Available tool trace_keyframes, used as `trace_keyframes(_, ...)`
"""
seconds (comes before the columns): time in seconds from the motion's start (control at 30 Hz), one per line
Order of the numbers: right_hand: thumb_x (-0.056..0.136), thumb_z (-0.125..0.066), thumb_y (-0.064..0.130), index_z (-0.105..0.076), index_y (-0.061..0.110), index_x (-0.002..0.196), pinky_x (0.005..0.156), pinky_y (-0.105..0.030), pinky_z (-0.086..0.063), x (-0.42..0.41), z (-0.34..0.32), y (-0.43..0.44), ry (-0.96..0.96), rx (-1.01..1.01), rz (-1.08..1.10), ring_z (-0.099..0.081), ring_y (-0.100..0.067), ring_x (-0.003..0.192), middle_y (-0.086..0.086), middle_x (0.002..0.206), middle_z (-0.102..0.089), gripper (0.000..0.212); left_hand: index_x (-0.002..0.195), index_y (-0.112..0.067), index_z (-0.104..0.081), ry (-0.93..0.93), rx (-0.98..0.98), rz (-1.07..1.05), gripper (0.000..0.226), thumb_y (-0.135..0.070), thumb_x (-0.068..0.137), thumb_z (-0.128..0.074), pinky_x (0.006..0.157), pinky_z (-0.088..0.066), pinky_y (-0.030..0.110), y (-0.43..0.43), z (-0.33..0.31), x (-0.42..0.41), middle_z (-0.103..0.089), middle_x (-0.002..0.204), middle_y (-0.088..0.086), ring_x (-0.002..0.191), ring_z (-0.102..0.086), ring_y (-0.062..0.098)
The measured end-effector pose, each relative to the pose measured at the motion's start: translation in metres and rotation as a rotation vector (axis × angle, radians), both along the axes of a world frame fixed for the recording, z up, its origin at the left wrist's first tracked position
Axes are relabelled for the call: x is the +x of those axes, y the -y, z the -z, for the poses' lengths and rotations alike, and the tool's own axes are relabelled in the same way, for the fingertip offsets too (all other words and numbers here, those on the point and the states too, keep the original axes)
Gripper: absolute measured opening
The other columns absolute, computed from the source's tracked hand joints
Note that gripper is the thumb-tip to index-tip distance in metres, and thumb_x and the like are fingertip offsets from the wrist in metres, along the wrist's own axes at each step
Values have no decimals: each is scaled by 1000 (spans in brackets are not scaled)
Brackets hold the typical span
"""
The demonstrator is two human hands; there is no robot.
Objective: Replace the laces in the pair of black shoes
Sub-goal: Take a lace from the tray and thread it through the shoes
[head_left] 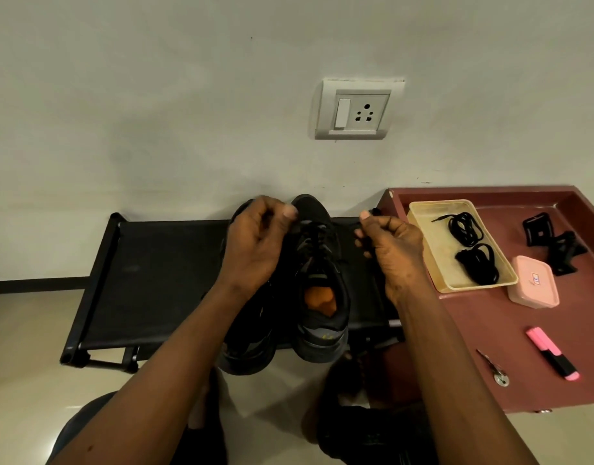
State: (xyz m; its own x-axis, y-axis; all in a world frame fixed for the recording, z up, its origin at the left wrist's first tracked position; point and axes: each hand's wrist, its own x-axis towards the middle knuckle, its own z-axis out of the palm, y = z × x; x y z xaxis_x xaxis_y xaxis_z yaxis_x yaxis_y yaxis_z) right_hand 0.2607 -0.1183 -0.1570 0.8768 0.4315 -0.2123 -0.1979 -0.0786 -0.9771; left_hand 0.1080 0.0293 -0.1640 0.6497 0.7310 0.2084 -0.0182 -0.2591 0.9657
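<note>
Both left hand [255,243] and right hand [393,250], fingers [290,212] round shoe lace [314,234].

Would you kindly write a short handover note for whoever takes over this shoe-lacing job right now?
Left hand: fingers curled, apparently pinching the lace at the right shoe's toe end. Right hand: likewise, on its other end; neither grip is clear.
Both shoes stand on the black rack; the left shoe is mostly hidden under the left arm.
Two lace bundles lie in the yellow tray on the maroon table.
Done: nothing evident. Left: relace both shoes.
</note>
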Motion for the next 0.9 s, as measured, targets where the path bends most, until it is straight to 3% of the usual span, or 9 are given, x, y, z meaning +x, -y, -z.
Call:
trace_keyframes(0.13,95,-76,28,-70,16,83,51,-20,-48,15,0,10,-8,16,234,-61,-7,59,2,69,-72,18,97,-10,-64,83,-234,-273,33,-40,106,-54,75,-59,28,-15,-7,-5,-74,89,1,85,-72,14)
trace_keyframes(0.23,96,-75,30,-68,18,81,54,-23,-48,28,2,20,12,-26,423,-61,-9,58,4,69,-72,20,89,-15,-65,-132,-123,-495,36,-47,102,-57,72,-54,28,-26,-5,-15,-73,81,-3,76,-69,10)
trace_keyframes(0.33,97,-72,35,-69,18,83,68,-31,-56,35,5,29,82,-135,552,-67,-15,67,-1,80,-74,22,83,-22,-65,-353,18,-563,31,-48,99,-59,68,-44,25,-30,-6,-27,-66,77,-10,73,-62,3)
trace_keyframes(0.47,96,-66,43,-73,17,89,82,-41,-59,44,12,43,173,-337,627,-73,-26,82,-2,87,-76,27,82,-23,-64,-570,167,-557,27,-45,98,-60,90,-52,47,-38,-8,-39,-62,76,-11,77,-62,17)
trace_keyframes(0.6,96,-63,44,-70,19,95,95,-48,-56,51,8,55,197,-451,690,-70,-33,102,-9,106,-76,26,81,-24,-63,-724,225,-608,25,-43,97,-62,100,-41,55,-53,-7,-55,-56,72,-10,77,-55,21)
trace_keyframes(0.67,98,-63,42,-72,20,102,95,-42,-52,53,7,59,252,-545,649,-66,-35,110,-12,117,-73,24,84,-22,-64,-802,245,-589,22,-42,96,-62,100,-38,56,-57,-7,-60,-60,77,-5,79,-55,24)
trace_keyframes(0.77,96,-68,36,-65,20,129,87,-37,-43,45,8,52,355,-769,392,-61,-32,106,-15,138,-56,36,97,-25,-67,-828,365,-522,20,-44,94,-63,99,-36,56,-50,-8,-54,-65,107,5,100,-62,32)
trace_keyframes(0.83,96,-70,28,-58,25,140,88,-35,-44,35,9,40,456,-751,259,-55,-21,102,-9,145,-48,45,101,-29,-67,-717,464,-456,17,-43,93,-64,98,-35,53,-36,-9,-43,-63,116,2,109,-60,28)
trace_keyframes(0.9,98,-67,19,-61,28,137,93,-32,-49,25,9,24,523,-607,97,-61,-19,109,-2,141,-55,41,104,-31,-66,-610,517,-336,14,-37,91,-65,96,-35,48,-23,-10,-30,-65,114,-5,108,-61,22)
